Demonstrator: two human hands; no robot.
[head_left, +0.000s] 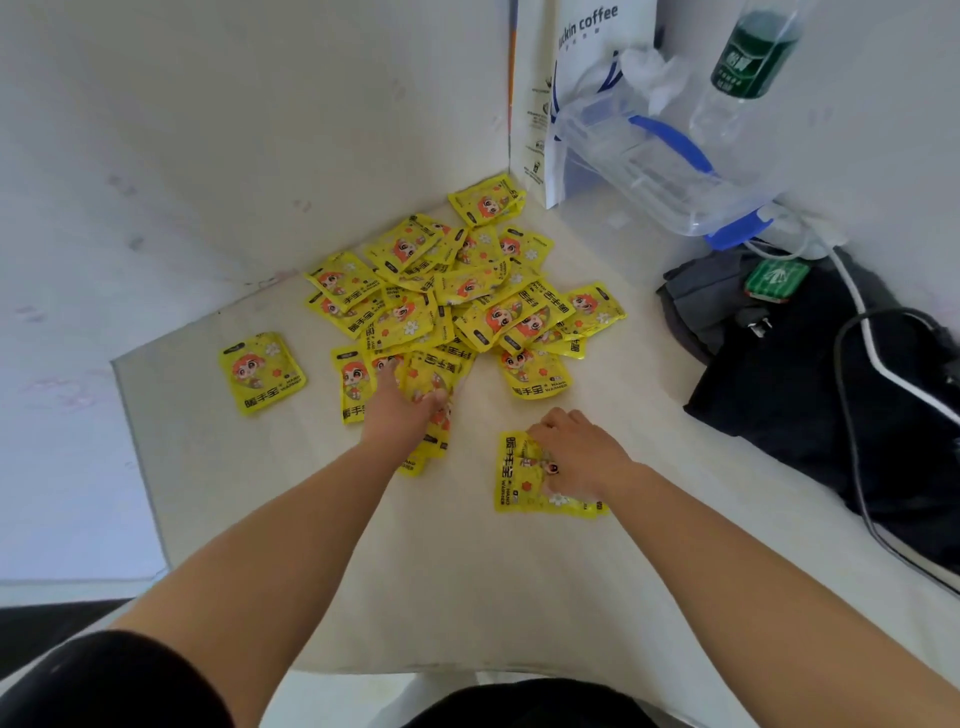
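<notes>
A heap of several yellow hand-warmer packets (457, 291) lies on a pale surface (457, 571) in the corner of white walls. My left hand (400, 410) reaches to the near edge of the heap and grips a packet (434, 382) there, thumb on top. My right hand (576, 452) rests with curled fingers on a small stack of packets (519, 488) set apart near me. One small stack of packets (262, 371) lies alone to the left.
A clear plastic box with blue clips (660, 171) leans at the back right beside a white coffee bag (582, 78) and a green-labelled bottle (748, 62). Dark clothing (810, 384), a green pack (776, 280) and cables (857, 312) fill the right side.
</notes>
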